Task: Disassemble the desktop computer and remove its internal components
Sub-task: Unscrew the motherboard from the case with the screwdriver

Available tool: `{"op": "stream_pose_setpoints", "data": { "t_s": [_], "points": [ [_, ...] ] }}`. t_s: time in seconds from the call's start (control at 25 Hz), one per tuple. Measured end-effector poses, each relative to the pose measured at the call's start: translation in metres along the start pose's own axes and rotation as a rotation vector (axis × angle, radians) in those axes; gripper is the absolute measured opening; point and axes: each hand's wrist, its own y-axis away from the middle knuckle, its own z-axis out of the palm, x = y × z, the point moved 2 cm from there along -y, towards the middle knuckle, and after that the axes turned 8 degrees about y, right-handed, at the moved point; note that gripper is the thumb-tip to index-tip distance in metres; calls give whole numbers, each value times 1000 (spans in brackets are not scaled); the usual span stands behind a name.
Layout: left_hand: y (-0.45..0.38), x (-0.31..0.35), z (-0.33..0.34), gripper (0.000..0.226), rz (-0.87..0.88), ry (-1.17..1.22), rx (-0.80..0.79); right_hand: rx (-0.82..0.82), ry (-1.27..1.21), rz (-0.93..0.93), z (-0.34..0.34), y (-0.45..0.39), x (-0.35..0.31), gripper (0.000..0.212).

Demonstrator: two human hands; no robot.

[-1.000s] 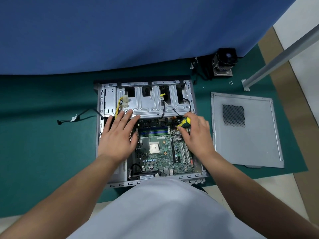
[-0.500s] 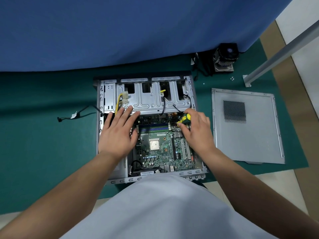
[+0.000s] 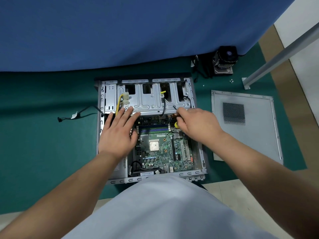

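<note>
The open grey computer case (image 3: 101,100) lies flat on a green mat. Inside it the green motherboard (image 3: 160,154) shows a bare CPU (image 3: 154,146) and RAM sticks (image 3: 153,129). A metal drive cage (image 3: 148,102) spans the far half of the case. My left hand (image 3: 119,131) lies flat with straight fingers on the left side of the case, fingertips touching the cage's near edge. My right hand (image 3: 196,123) grips a yellow-handled screwdriver (image 3: 176,124) over the motherboard's far right corner; most of the tool is hidden under the hand.
The removed side panel (image 3: 245,125) lies on the mat to the right. A CPU cooler with fan (image 3: 225,60) and loose screws (image 3: 231,81) sit at the far right near a metal post (image 3: 279,56). A loose black cable (image 3: 76,116) lies left of the case.
My right hand has shifted slightly toward the drive cage, and less of the yellow handle shows. The left hand keeps its place on the case.
</note>
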Motion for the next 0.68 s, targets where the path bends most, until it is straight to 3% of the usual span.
{"op": "stream_pose_setpoints", "data": {
  "t_s": [0.08, 0.2, 0.36, 0.44, 0.56, 0.68],
  "points": [
    [0, 0, 0, 64, -2, 2, 1, -76, -47, -48, -3, -3, 3, 32],
    [0, -1, 0, 64, -2, 6, 4, -111, 31, 47, -5, -4, 7, 41],
    [0, -1, 1, 65, -3, 15, 9, -138, -78, -123, -9, -2, 2, 35],
    [0, -1, 1, 65, -3, 19, 15, -124, -44, -33, -10, -2, 2, 42],
    [0, -1, 1, 65, -1, 22, 16, -152, -63, -60, -8, -1, -5, 28],
    [0, -1, 2, 65, -1, 23, 23, -156, -100, 49, -7, 0, -6, 32]
  ]
}}
